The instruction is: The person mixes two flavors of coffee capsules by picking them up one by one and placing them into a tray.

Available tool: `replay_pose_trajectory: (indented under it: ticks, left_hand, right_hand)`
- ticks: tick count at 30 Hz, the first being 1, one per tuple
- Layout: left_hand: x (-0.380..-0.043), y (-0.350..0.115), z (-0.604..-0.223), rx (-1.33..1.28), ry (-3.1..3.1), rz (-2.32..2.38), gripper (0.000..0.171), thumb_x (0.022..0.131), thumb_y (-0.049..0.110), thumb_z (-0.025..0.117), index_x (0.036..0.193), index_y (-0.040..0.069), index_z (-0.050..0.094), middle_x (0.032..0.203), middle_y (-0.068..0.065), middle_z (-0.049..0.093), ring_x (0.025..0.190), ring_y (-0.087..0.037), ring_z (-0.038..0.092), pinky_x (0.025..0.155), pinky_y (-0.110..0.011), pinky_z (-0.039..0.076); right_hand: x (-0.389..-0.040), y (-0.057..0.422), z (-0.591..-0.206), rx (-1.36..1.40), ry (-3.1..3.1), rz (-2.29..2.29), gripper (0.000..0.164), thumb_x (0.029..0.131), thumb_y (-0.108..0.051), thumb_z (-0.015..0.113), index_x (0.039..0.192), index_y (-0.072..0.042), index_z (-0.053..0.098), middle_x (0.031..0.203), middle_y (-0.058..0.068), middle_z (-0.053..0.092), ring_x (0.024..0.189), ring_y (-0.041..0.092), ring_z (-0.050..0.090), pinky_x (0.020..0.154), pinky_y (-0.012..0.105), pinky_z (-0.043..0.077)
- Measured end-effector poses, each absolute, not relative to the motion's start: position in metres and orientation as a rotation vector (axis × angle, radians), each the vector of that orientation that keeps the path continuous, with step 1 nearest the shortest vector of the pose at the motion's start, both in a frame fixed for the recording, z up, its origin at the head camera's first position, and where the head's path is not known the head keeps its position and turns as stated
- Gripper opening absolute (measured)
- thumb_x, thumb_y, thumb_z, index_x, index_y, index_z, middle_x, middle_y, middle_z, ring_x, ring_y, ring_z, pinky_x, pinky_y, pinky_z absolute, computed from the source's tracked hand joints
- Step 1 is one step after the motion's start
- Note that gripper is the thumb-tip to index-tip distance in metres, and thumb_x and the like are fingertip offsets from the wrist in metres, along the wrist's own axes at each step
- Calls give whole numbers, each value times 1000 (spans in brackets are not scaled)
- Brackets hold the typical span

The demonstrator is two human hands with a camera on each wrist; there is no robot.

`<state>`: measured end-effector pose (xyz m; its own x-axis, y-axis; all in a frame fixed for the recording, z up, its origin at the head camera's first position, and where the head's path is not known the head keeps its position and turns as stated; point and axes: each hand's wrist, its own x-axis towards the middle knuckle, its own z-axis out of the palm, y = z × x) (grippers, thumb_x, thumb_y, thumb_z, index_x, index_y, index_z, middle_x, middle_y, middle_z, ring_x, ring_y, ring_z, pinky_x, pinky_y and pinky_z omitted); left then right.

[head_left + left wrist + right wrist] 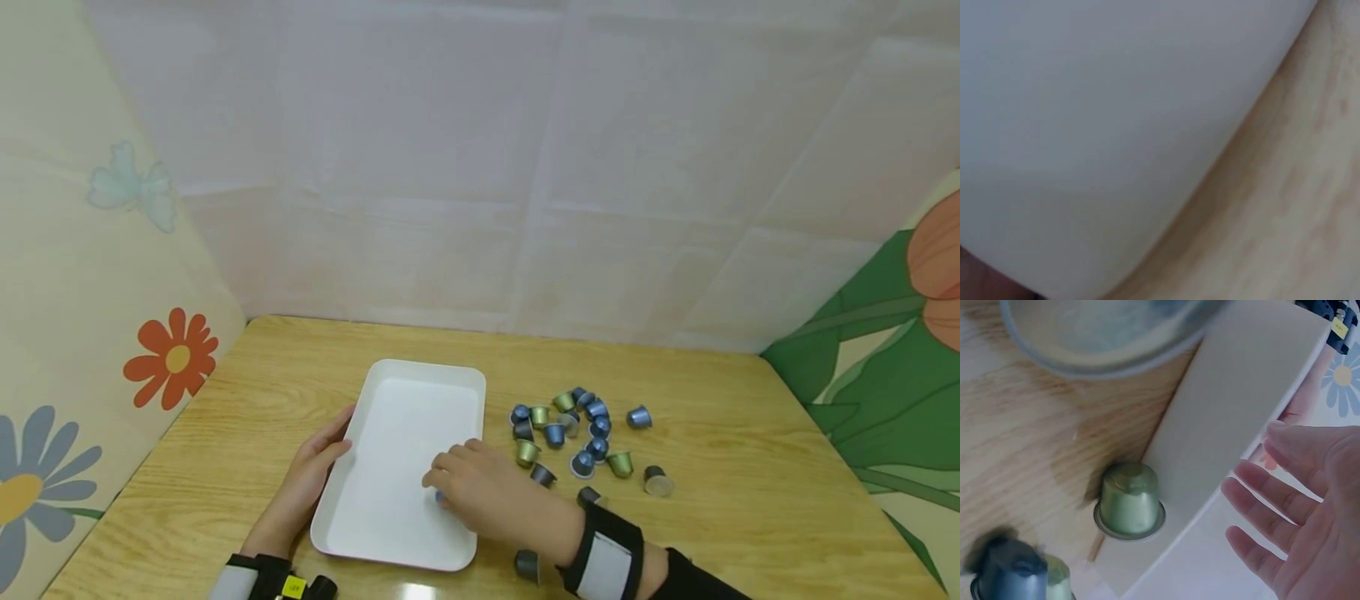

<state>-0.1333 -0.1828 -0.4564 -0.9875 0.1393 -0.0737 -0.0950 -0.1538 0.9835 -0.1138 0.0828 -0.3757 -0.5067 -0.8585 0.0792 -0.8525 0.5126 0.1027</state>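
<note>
tray [408, 417], white, shallow and with rounded corners, sits left of centre on the wooden worktop [750, 500]. the person's left grip [307, 479] holds its left edge, the thumb at the rim and the other fingers along the outer side, partly hidden. the right grip [491, 492] reaches across the tray's right edge, low over its floor; in the right wrist view its fingers are relaxed and slightly bent, with nothing visible between them. in the head view a bit of a blue capsule [439, 497] shows just under those fingers, within the tray's outline; whether they touch it i cannot tell.

to the right of the tray lies a loose cluster of small capsules, blue, green and dark, some upright and some on their sides. a green capsule [527, 452] stands near the tray's right edge, and a dark capsule [527, 567] lies near its lower right corner. a lone blue one [639, 417] lies to the right of the cluster. behind the worktop hangs a pale creased cloth [525, 167].
</note>
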Motion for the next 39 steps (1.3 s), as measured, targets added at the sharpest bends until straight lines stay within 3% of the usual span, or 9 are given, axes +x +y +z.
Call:
replay_pose_trajectory:
  ticks: [9,21,28,39]
  left_hand:
    - [-133,-182,-455,35,1933,2262,55,103,6,41,156,2,25,162,-14,20,146,-26,20,94,-12,41]
    - [-133,-182,-455,26,1938,2259,55,103,6,42,155,2,27,162,-13,22,145,-27,22,94,-14,42]
    - [-133,-183,-455,20,1944,2252,55,103,7,41,156,2,27,162,-14,21,146,-28,22,93,-14,42]
    - [-133,-182,-455,18,1937,2258,55,103,6,41,156,2,26,161,-15,22,144,-27,25,93,-15,43]
  right_hand:
    - [-100,98,-359,1459,-2669,-114,34,92,-29,72,124,-20,66,119,-3,65,107,13,61,92,31,49]
    - [-81,141,-345,1379,-2641,51,36,88,-21,76,122,-15,66,122,2,64,112,19,60,96,43,50]
    - [-75,161,-350,1400,-2608,9,39,84,-22,80,119,-14,66,119,2,66,105,17,62,92,38,51]
    - [-63,187,-361,1451,-2800,101,30,93,-27,70,121,-21,64,117,-8,63,104,10,59,87,37,51]
